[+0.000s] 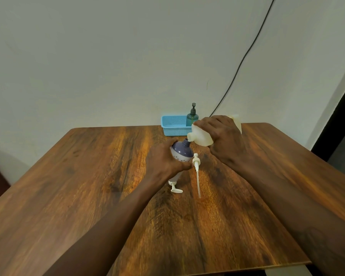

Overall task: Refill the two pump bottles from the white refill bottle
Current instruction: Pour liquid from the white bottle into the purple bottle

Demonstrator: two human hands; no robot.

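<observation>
- Currently, I read the left hand (163,160) as wrapped round the purple pump bottle (182,150), fingers curled about its body. The bottle leans with its open neck toward 1 o'clock.
- The right hand (223,136) grips the white refill bottle (202,134), tipped so that its spout points to 8 o'clock and sits at the purple bottle's neck. I cannot tell whether spout and neck touch.
- Liquid flow: not discernible from my station.
- A detached white pump head (196,162) with dip tube lies flat on the table (88,186), just at 3 o'clock of the purple bottle, with the tube running toward 6 o'clock.
- A second white pump-shaped piece (174,188) lies at 6 o'clock of the left hand, near the bottle's base — contact with the base cannot be confirmed.
- The green pump bottle (192,117) stands upright, pump fitted, in the right end of the blue basket (172,125) at the table's 12 o'clock edge.
- A black cable (245,56) runs down the wall behind the right hand.
</observation>
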